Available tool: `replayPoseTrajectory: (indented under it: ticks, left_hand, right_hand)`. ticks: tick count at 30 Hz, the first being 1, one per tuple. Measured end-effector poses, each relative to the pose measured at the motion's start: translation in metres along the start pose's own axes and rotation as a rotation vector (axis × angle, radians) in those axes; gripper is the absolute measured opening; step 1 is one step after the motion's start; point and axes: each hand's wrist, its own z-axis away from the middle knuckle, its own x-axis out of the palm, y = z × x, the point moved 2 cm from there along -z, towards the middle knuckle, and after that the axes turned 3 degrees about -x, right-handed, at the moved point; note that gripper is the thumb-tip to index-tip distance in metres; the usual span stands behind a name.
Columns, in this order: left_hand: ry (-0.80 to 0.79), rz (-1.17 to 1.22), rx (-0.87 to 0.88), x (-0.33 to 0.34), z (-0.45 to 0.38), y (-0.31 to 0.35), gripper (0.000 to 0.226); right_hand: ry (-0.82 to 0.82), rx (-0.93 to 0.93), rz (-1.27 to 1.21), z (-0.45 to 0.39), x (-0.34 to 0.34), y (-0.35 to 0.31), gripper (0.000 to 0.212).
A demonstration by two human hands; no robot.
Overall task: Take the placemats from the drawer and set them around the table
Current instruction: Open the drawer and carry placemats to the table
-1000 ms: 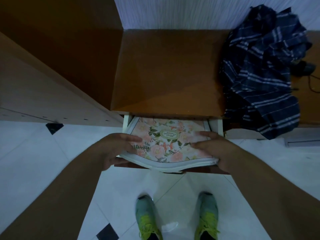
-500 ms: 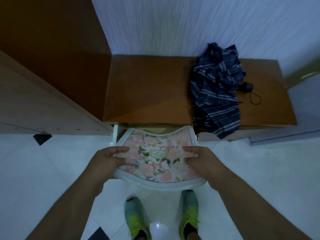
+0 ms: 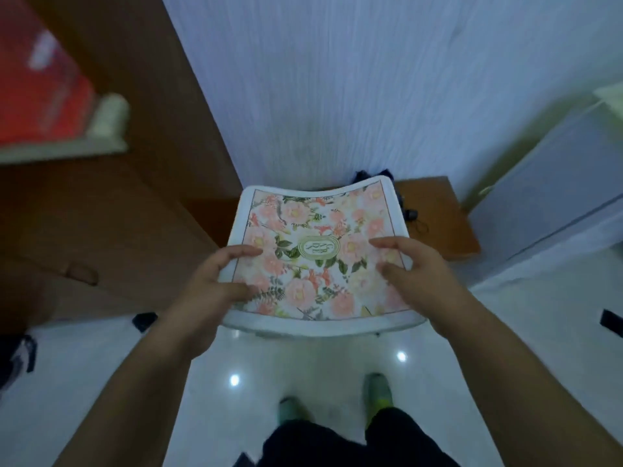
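Note:
A stack of floral placemats (image 3: 317, 244), pink roses on white with an oval label in the middle, hangs in the air in front of me, sagging a little between my hands. My left hand (image 3: 215, 284) grips its left edge, thumb on top. My right hand (image 3: 414, 274) grips its right edge the same way. The stack hides the drawer and most of the low wooden cabinet (image 3: 438, 217) behind it.
A tall brown wooden cupboard (image 3: 111, 214) stands on the left, with a red and white object (image 3: 47, 106) at upper left. A white ribbed wall (image 3: 354, 89) is ahead and a pale door (image 3: 553, 197) on the right. My green shoes (image 3: 377, 392) stand on the glossy white tiled floor.
Both hands have lifted the placemat stack up out of the drawer and towards me. My view has risen, so the drawer and the striped cloth are now hidden behind the stack.

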Motion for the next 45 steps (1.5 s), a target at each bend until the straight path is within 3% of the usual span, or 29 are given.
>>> replayPoseTrajectory:
  ticks: [7, 11, 13, 17, 21, 23, 26, 33, 39, 45]
  left_hand:
    - [-0.114, -0.006, 0.363, -0.014, 0.138, 0.123, 0.037]
    - [-0.157, 0.180, 0.410, -0.010, 0.162, 0.168, 0.044]
    - [-0.125, 0.092, 0.430, 0.004, 0.155, 0.174, 0.044]
    - [-0.087, -0.325, 0.498, 0.029, 0.146, 0.168, 0.053]
    - [-0.058, -0.143, 0.504, 0.032, 0.156, 0.163, 0.064]
    - [0.016, -0.074, 0.578, 0.037, 0.162, 0.165, 0.056]
    - [0.224, -0.181, 0.677, 0.053, 0.168, 0.168, 0.041]
    - [0.511, -0.116, 0.662, 0.060, 0.197, 0.144, 0.042]
    - [0.782, -0.031, 0.512, 0.039, 0.255, 0.090, 0.041]
    - [1.067, 0.072, 0.365, 0.011, 0.354, 0.022, 0.043]
  right_hand:
    - [0.050, -0.397, -0.166, 0.078, -0.081, -0.131, 0.029]
    - [-0.141, -0.409, -0.428, 0.080, -0.111, -0.167, 0.051]
    - [-0.131, -0.385, -0.349, 0.071, -0.111, -0.176, 0.055]
    - [0.047, -0.446, 0.163, 0.056, -0.108, -0.173, 0.054]
    - [0.035, -0.491, -0.049, 0.062, -0.132, -0.172, 0.048]
    - [0.028, -0.549, -0.086, 0.061, -0.145, -0.184, 0.046]
    - [0.020, -0.601, 0.039, 0.053, -0.157, -0.204, 0.051]
    - [-0.097, -0.706, 0.144, 0.040, -0.145, -0.225, 0.049]
    - [-0.365, -0.817, 0.204, 0.044, -0.079, -0.243, 0.042]
    - [-0.723, -0.896, 0.214, 0.103, 0.021, -0.262, 0.040]
